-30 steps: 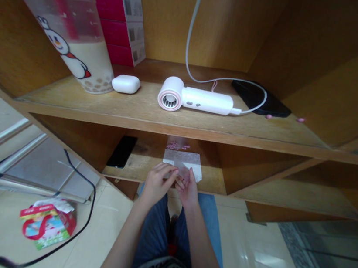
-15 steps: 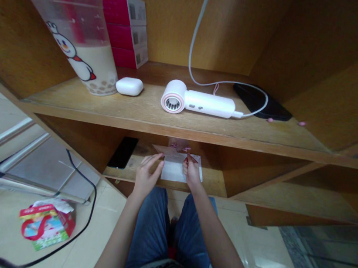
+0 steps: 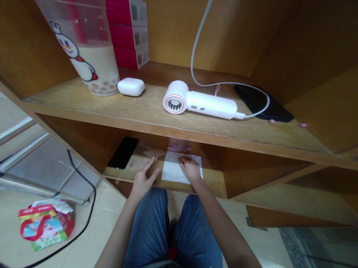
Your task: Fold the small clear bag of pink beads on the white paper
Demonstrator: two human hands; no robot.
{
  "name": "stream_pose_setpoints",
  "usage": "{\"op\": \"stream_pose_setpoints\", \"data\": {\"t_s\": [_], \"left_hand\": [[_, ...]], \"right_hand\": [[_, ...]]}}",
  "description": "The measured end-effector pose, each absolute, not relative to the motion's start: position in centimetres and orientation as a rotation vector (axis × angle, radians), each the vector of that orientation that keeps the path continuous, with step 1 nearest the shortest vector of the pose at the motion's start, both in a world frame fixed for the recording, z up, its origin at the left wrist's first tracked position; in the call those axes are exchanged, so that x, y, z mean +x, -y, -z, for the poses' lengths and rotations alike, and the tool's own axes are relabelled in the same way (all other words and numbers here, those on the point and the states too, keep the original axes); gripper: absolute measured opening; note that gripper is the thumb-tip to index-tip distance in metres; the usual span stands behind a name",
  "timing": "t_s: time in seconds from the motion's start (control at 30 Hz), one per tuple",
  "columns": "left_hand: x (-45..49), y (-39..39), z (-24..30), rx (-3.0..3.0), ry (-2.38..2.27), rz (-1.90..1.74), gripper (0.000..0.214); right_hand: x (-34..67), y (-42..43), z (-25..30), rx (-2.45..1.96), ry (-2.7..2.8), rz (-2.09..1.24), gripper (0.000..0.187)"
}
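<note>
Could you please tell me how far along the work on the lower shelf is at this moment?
Done, it seems: a small translucent piece lies set aside on the lower shelf, beside the white sheet. In hand: the right hand rests on the sheet; the left hand lies flat on the shelf, holding nothing. Left: tiny pink bits lie loose behind the sheet.

bubble tea cup, earbud case and white dryer on upper shelf.
</note>
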State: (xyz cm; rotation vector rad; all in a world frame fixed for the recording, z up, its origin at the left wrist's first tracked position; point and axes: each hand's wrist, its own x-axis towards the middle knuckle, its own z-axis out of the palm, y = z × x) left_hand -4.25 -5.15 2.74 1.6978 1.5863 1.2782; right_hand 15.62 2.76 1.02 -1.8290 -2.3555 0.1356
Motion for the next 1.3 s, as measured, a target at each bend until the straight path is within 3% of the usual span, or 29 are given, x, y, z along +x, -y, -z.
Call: {"op": "stream_pose_setpoints", "data": {"t_s": [0.2, 0.53, 0.87, 1.1, 1.3], "left_hand": [[-5.1, 3.0, -2.9, 1.476, -1.692, -1.397, 0.033], [-7.0, 2.1, -3.4, 1.925, -2.521, -0.795, 0.037], [-4.2, 0.6, -2.3, 2.238, -2.119, -0.436, 0.047], [-3.5, -0.4, -4.3, 2.308, -2.072, -0.609, 0.039], [1.5, -2.6, -6.0, 2.491, -1.673, -0.621, 0.032]], "right_hand": [[15.6, -2.7, -1.3, -1.810, 2.420, -0.126, 0.035], [15.5, -2.6, -1.1, -1.873, 2.399, -0.095, 0.034], [15.5, -2.6, -1.4, -1.861, 2.427, -0.095, 0.034], [15.6, -2.5, -1.7, -1.806, 2.408, -0.104, 0.033], [15.5, -2.6, -1.7, -1.815, 2.392, -0.106, 0.035]]}}
